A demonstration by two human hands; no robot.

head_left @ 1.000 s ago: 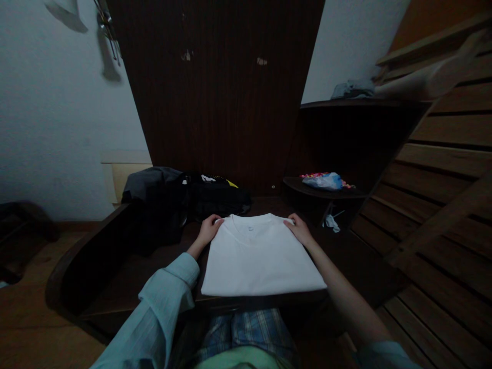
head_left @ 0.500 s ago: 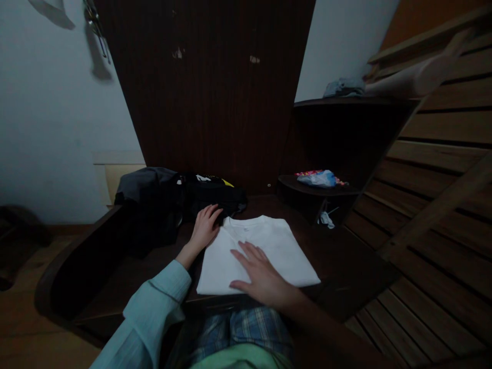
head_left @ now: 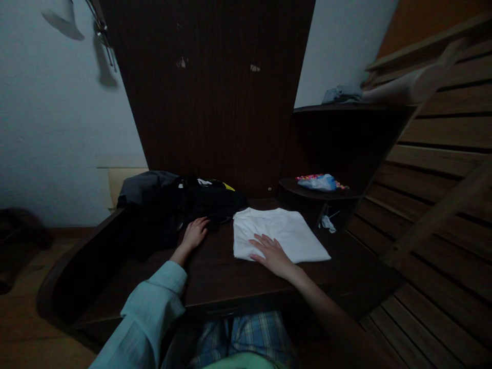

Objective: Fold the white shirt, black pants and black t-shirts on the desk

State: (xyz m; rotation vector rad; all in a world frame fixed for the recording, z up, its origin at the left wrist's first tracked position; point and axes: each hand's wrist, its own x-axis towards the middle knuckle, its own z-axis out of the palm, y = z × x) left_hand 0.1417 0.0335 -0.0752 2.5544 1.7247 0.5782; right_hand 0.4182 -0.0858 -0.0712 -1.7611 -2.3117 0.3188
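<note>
A white T-shirt (head_left: 303, 238), folded into a flat rectangle, lies on the dark wooden desk (head_left: 223, 282) with its neckline toward the back. My right hand (head_left: 271, 253) rests on its front left part, palm down with the fingers spread. Left of the shirt, my left hand (head_left: 195, 233) lies on the desk top, fingers stretched out and holding nothing. Its fingertips are close to a dark pile of clothes (head_left: 154, 210) at the back left.
A curved side board (head_left: 57, 277) bounds the desk on the left. Back right, a small shelf (head_left: 346, 196) carries a plastic bag (head_left: 319, 183); crumpled white stuff (head_left: 328, 223) sits beneath it. Wooden slats (head_left: 442, 174) rise at the right. A lamp (head_left: 63, 19) hangs upper left.
The folded T-shirt has slid right and toward the back, with my right hand still on it. My left hand has come off its left edge onto the desk.
</note>
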